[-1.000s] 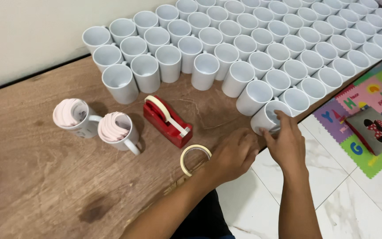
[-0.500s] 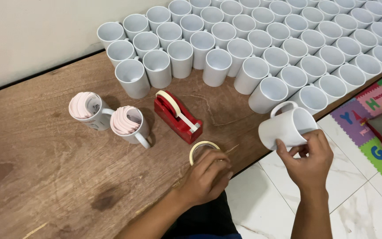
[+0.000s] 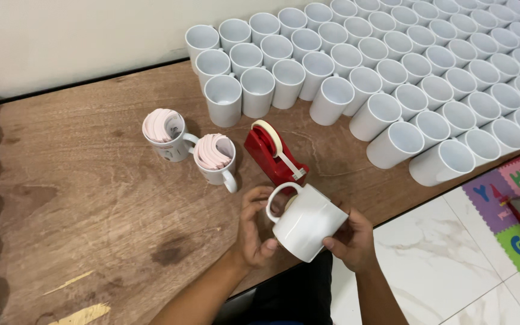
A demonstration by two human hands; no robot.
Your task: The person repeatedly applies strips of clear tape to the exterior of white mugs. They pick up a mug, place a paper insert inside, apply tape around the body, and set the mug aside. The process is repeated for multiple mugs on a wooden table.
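Lifted from the rows, white mug [image 3: 306,222] now sits pinched in both grips, left hand [image 3: 254,232] and right hand [image 3: 350,241].

Soft, even room light falls from overhead, leaving faint shadows beside the white mugs [image 3: 392,90] on the wooden table [image 3: 79,198], everything sharp, with slight stretching toward the frame's corners.

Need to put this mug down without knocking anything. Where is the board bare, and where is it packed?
Bare wood lies left of the left hand, below the two paper-stuffed mugs, out to the board's left edge. A narrower strip runs right of the red tape dispenser. The white mug sits in both hands; right hand. The mug rows are packed.
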